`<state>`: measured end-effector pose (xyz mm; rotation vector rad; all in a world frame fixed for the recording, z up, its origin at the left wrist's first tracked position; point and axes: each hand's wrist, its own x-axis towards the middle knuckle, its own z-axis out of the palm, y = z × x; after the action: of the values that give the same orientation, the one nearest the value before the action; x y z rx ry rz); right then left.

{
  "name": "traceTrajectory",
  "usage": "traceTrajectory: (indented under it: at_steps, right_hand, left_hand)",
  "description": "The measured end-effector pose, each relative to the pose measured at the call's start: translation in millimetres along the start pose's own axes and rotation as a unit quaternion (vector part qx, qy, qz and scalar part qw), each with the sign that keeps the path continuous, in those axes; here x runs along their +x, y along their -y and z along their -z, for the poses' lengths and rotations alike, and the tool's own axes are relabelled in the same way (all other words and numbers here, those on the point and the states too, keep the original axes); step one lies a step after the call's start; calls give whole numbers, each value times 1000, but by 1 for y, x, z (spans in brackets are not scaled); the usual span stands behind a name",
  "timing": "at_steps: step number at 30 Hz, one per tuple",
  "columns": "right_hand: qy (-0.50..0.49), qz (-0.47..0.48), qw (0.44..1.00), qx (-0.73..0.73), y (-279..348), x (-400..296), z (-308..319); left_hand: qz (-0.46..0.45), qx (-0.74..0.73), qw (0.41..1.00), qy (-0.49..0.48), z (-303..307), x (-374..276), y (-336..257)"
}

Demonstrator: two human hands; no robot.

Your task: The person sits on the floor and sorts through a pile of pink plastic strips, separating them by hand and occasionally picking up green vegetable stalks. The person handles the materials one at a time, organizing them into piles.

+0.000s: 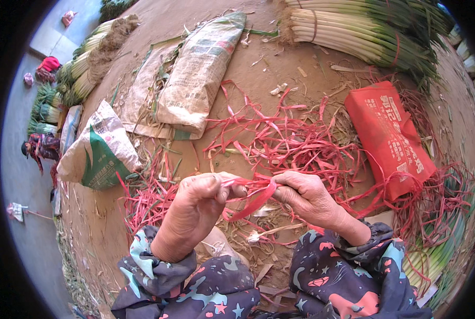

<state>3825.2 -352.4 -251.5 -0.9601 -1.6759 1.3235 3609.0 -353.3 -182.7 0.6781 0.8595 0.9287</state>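
Note:
Between my two hands a red plastic strap (254, 202) is stretched, with a loop hanging below it. My left hand (199, 199) pinches one end between thumb and fingers. The other end sits in the grip of my right hand (311, 196), thumb pressed against the fingers. Beyond the hands, a tangled heap of red plastic strips (297, 145) lies on the dirt floor. More red strips (152, 203) are piled to the left of my left hand. Whether the strap is knotted cannot be made out.
Bundled leeks (341, 36) lie at the top right, more leek bundles (90, 60) at the upper left. A red bag (389, 135) rests at right, a folded woven sack (201, 75) ahead, a green-and-white sack (102, 153) at left. Another person (44, 146) is at the far left.

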Motion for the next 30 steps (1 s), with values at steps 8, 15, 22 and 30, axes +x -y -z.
traceTrajectory:
  at_steps: [8, 15, 22, 30]
  right_hand:
    - [-14, 60, 972, -226, 36, -6, 44]
    - [0, 35, 963, -268, 59, -21, 45]
    - [-1, 24, 968, -251, 70, -30, 48]
    - [-73, -33, 972, -220, 70, -47, 46]
  left_hand:
    - [39, 155, 982, 95, -63, 26, -24]
    - [-230, 486, 823, 184, -85, 28, -13]
    - [-223, 628, 728, 162, -92, 19, 0]
    - [-159, 623, 743, 188, -85, 14, 20]
